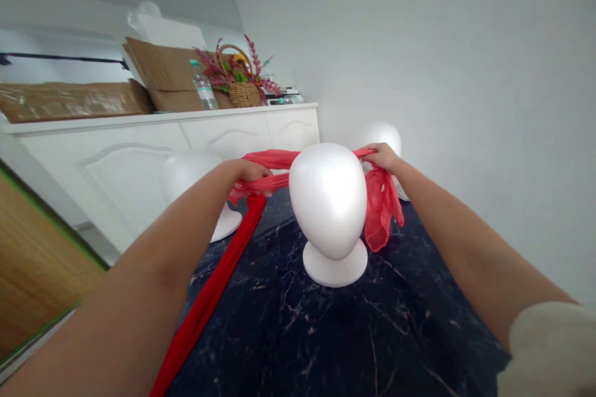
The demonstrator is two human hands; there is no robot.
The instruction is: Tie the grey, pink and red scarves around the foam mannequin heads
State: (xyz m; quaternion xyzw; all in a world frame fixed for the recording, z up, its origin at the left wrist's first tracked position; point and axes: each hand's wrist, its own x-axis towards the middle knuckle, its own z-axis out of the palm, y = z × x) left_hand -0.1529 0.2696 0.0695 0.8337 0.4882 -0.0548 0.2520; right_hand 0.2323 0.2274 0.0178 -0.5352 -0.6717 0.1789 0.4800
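Note:
A smooth white mannequin head (328, 198) stands on its round base in the middle of the dark table. Behind it stretches a thin coral-red scarf (272, 159), running from one side to the other. On the left, my left hand (254, 173) is closed around a gathered part of the scarf. Past the head's right side, my right hand (382, 156) pinches the scarf, and a loose end hangs below the fingers. A deeper red cloth strip (209, 298) runs from below my left hand toward the near edge; whether it joins the scarf I cannot tell.
Two more white mannequin heads stand close by, one behind my left arm (181, 173) and one behind my right hand (382, 133). A white cabinet (223, 136) carries cardboard boxes (162, 71), a water bottle (205, 90) and a flower basket (244, 94). Marble-patterned cloth (326, 335) covers the table.

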